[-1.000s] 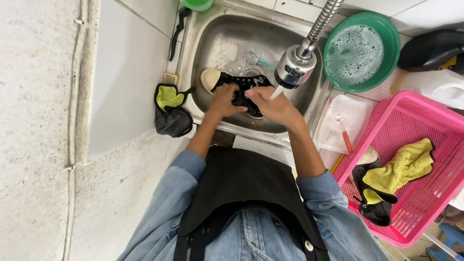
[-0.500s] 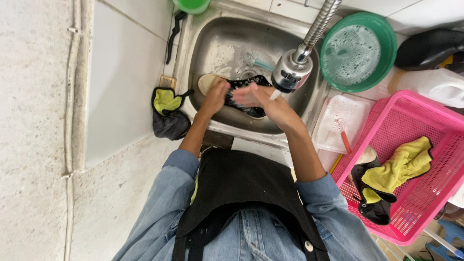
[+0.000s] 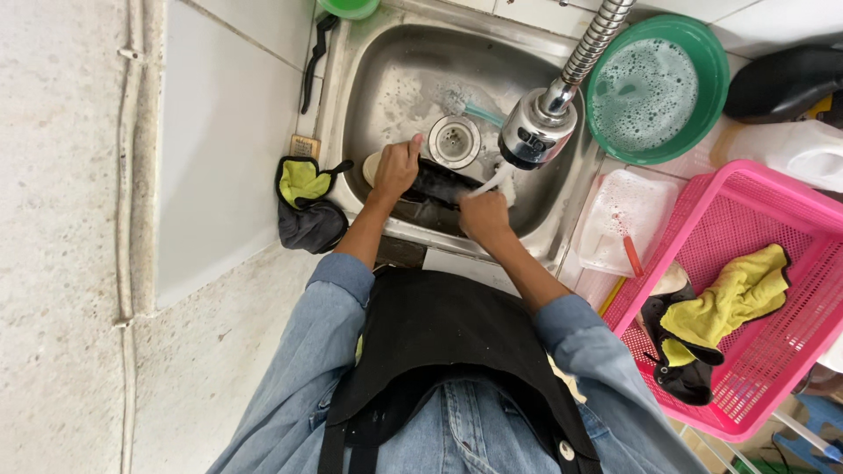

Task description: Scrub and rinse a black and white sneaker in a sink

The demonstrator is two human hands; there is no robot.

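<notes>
Far left: speckled pale floor (image 3: 61, 219), matte, with a lighter smooth slab (image 3: 219, 149) beside the sink. A black cloth with yellow-green lining (image 3: 306, 206) hangs crumpled over the sink's left rim. A black strap-like item (image 3: 313, 61) lies on the ledge above it.

The sink (image 3: 386, 79) is stainless steel, rectangular with rounded corners, wet and sudsy, with a round drain (image 3: 454, 140) in the middle. A brush with a teal handle (image 3: 465, 104) lies in the basin by the drain.

The black shoe (image 3: 430, 191) lies on its side at the sink's front wall, pale sole end to the left. The left hand (image 3: 397, 167) is curled over its left end, fingers bent and closed on it, wrist straight, forearm coming up from the rolled denim sleeve. The right hand (image 3: 486, 215) is closed on the shoe's right end, pinching something white and thin at its top; can't tell what. The ribbed metal hose tap (image 3: 546, 123) with its chrome head hangs just above the right hand.

Right of the sink: a round green plastic basin (image 3: 716, 70) full of foamy water, a clear plastic tray (image 3: 615, 219) with a red stick in it, and a pink mesh basket (image 3: 790, 351) holding a yellow cloth (image 3: 729, 303) and black cloths. A black apron over denim fills the bottom.
</notes>
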